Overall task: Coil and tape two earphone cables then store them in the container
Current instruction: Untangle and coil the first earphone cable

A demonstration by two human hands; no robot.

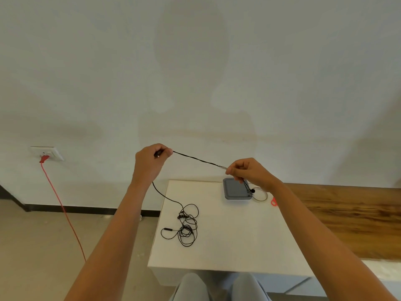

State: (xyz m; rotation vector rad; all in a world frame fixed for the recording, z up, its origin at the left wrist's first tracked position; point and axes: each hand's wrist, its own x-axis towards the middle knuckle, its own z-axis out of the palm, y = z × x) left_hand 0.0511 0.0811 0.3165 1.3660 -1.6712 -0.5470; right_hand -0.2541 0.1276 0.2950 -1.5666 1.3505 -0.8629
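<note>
No readable text anywhere, no legible label, brand, number or sign on the grey container (235,189), the wall socket (46,152) or the white table (227,240)

Head-worn wide-angle view, facing forward and down, table (234,246) near below

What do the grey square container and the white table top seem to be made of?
The grey square container looks like matte plastic or silicone: rounded corners, no shine. The white table top looks like smooth laminate or painted board, evenly flat; its core cannot be told.
</note>
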